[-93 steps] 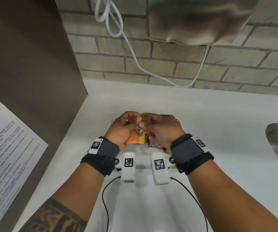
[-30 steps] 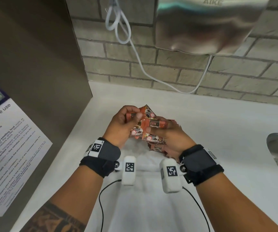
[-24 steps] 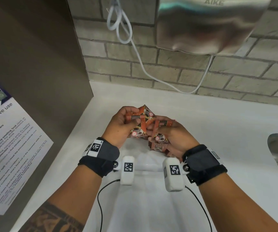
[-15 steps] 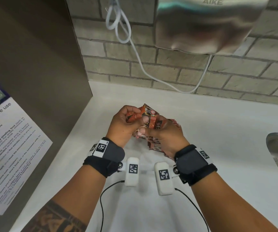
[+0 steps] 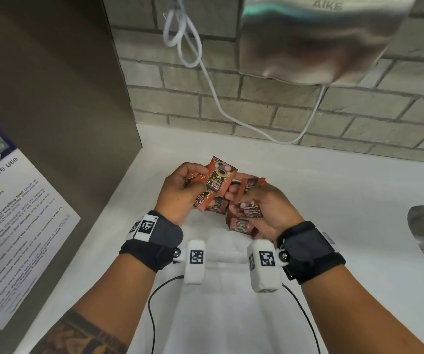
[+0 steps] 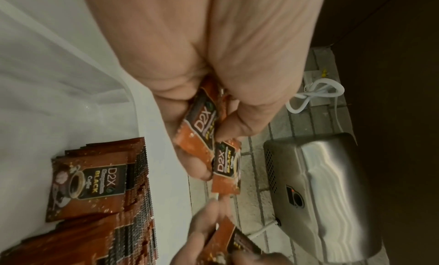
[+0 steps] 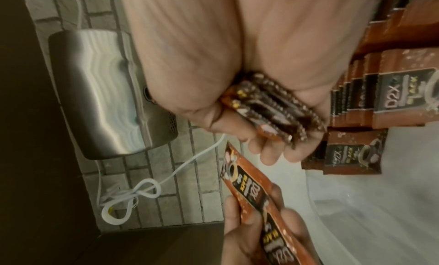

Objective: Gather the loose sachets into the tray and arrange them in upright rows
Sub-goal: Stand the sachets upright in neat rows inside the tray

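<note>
Both hands full of coffee sachets

Our left hand pinches two sachets, our right hand clutches a bundle above the tray rows.

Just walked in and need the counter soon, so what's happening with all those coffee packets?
A person is sorting coffee sachets over a white tray. The left hand pinches a couple of sachets, the right hand grips a small bundle. Rows of sachets already stand in the tray.
</note>
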`<state>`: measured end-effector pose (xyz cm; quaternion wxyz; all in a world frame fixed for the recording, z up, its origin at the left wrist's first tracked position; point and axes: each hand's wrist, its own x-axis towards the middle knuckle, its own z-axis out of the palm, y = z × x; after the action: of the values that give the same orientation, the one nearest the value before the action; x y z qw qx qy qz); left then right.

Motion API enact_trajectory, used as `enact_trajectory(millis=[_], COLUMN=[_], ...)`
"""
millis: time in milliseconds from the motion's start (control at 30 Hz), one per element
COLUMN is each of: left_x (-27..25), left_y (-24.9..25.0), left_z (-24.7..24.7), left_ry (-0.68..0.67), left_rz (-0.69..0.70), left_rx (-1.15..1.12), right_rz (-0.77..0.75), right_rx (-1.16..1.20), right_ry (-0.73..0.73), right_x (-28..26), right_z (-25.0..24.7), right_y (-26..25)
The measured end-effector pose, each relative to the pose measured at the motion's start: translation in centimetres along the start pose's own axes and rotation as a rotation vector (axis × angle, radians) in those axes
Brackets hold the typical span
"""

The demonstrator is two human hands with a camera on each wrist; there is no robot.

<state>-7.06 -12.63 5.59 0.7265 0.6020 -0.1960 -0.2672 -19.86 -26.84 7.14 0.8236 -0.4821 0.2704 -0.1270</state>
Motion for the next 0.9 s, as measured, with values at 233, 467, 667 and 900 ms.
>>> enact_trajectory(millis=[233,467,667,900], left_x=[-0.4,0.5,0.0,0.1], left_y=[0.7,1.2,1.6,0.8], left_z=[-0.4,-0.6,1.2,-0.1], left_ry=[-0.257,-0.142,-0.168,-0.128], left_rz=[-0.030,0.106,0.147,-0.004], left_rx=[0.245,0.242,0.202,0.001], right_rz=[-0.198,0.043,0.105,0.072], right_rx=[-0.453,-0.449,-0.415,-0.064], right_ry=[-0.012,-0.220,-0.358,-0.156], right_x=[0.7,0.2,-0.6,0.1], right_z=[0.4,-0.1,1.2,-0.5], right_y=[-2.6,-1.3,-0.6,-0.3])
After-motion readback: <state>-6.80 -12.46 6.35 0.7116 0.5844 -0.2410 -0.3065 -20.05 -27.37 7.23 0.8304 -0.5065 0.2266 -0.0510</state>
